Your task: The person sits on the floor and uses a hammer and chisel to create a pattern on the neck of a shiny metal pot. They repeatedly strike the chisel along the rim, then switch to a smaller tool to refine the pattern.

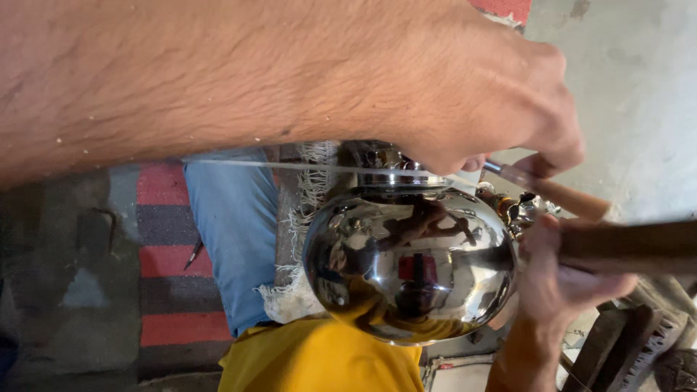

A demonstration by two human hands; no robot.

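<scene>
Where the pot sits: shiny round steel pot (410, 265) in the centre, bulging toward the camera, narrow ringed neck on its far side, just past the yellow cloth of the person's shirt (319, 359).
Left hand: left hand (501, 109) reaches across from the left on a long forearm, fist closed on a thin tool with a pale wooden handle (555, 194); knuckles over the pot's neck.
Tool axis: handle runs far-left to near-right, metal end tucked under the fist, tip hidden.
Right hand: right hand (559, 283) comes up from near right, thumb and fingers loosely round a dark brown wooden bar (632, 247); heel of the hand touching the pot's right flank.
Key relation: pot lies just near of the left hand and just left of the right hand; the right hand is the closer one to the belly, the left to the neck.
Thin line: pale thin rod or wire (290, 165) runs left-right under the forearm; can't tell what it is.
Around: blue trouser leg (236, 232) to the left, red and grey striped mat (170, 261) further left, grey concrete floor (632, 87) far right.
</scene>
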